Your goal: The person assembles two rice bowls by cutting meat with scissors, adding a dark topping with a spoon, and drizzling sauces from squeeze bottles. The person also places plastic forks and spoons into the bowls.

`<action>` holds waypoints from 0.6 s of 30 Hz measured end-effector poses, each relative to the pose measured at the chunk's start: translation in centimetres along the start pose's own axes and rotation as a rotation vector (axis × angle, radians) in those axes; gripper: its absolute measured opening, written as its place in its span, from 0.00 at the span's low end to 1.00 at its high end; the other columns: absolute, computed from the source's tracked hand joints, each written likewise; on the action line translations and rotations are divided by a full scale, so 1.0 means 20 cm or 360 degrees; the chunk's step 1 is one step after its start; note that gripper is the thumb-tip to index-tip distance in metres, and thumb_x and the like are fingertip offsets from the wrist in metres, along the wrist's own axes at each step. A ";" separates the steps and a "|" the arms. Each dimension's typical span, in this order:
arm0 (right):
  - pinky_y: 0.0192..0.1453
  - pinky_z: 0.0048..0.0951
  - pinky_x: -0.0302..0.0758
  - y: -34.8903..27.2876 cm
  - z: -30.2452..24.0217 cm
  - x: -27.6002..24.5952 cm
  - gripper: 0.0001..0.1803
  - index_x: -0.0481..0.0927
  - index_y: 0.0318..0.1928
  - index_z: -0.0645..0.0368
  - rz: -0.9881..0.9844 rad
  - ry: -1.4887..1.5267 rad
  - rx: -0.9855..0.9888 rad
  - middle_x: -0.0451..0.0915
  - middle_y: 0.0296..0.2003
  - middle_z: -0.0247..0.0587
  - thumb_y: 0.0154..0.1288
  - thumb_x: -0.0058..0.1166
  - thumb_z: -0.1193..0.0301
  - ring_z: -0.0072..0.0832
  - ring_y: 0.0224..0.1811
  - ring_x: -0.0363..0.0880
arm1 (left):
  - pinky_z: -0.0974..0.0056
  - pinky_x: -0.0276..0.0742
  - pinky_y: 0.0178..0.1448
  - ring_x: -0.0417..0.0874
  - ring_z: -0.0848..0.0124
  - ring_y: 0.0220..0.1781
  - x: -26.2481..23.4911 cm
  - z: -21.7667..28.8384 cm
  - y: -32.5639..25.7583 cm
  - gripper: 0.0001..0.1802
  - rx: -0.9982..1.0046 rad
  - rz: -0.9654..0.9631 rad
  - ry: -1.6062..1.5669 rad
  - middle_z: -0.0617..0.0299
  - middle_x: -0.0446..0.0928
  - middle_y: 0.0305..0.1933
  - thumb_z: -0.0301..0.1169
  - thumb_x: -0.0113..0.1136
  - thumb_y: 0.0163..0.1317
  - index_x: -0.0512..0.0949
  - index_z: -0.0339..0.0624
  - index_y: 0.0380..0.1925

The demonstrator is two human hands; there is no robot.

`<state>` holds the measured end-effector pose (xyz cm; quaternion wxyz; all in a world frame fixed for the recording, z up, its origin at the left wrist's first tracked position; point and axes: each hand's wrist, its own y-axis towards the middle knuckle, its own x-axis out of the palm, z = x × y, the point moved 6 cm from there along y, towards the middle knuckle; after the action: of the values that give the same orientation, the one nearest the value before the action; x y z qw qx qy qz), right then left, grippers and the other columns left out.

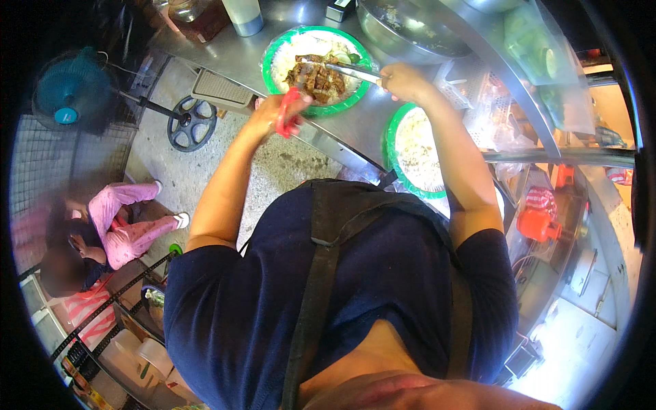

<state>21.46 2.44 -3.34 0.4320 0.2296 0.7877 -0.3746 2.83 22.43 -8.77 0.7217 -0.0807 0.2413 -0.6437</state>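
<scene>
A green-rimmed plate [268,56] lined with clear plastic stands on the metal counter. On it lie white rice [287,51], browned meat pieces [320,80] and some green slices. My right hand [404,83] grips metal tongs [359,72], whose tips reach into the meat. At the plate's near left edge, my left hand [279,115] is closed round red-handled scissors [283,123]; their blades are hard to make out over the meat. Below my right forearm sits a second green-rimmed plate [392,140] with rice, partly covered by that arm.
A large metal bowl [403,31] stands at the far right of the counter, near a white perforated basket [454,82]. A cup [244,15] and a jar [195,17] are at the far left. A fan [72,85] and a seated person [113,229] are on the left.
</scene>
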 end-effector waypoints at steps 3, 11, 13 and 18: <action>0.45 0.43 0.77 -0.02 -0.03 0.02 0.16 0.82 0.39 0.63 0.0206 -0.0339 -0.0170 0.82 0.37 0.54 0.61 0.52 0.63 0.48 0.40 0.82 | 0.55 0.80 0.40 0.84 0.62 0.34 -0.25 0.07 0.03 0.29 0.0220 0.0408 0.1262 0.51 0.80 0.31 0.52 0.61 0.57 0.76 0.36 0.47; 0.50 0.44 0.77 -0.16 -0.15 0.00 0.15 0.82 0.40 0.65 0.0154 -0.0562 -0.0173 0.81 0.41 0.57 0.59 0.50 0.67 0.49 0.45 0.81 | 0.54 0.79 0.44 0.85 0.60 0.43 -0.32 0.40 0.18 0.17 0.0455 0.0472 0.2730 0.52 0.83 0.38 0.39 0.61 0.51 0.82 0.40 0.36; 0.50 0.44 0.77 -0.19 -0.16 -0.01 0.14 0.83 0.39 0.64 0.0186 -0.0569 -0.0131 0.81 0.41 0.57 0.58 0.50 0.68 0.49 0.45 0.81 | 0.55 0.79 0.44 0.84 0.62 0.43 -0.27 0.42 0.26 0.14 0.0307 0.0434 0.2852 0.55 0.83 0.38 0.37 0.61 0.51 0.83 0.41 0.34; 0.49 0.44 0.78 -0.17 -0.14 0.06 0.14 0.83 0.38 0.64 0.0322 -0.0548 -0.0061 0.82 0.41 0.55 0.56 0.48 0.71 0.47 0.45 0.82 | 0.55 0.80 0.40 0.86 0.60 0.42 -0.26 0.41 0.26 0.09 0.0205 0.0376 0.2703 0.54 0.84 0.37 0.33 0.59 0.54 0.84 0.43 0.31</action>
<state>17.02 2.66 -2.09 0.6001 0.2319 0.6820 -0.3478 10.91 26.77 -2.70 0.3620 0.4952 0.6694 -0.4191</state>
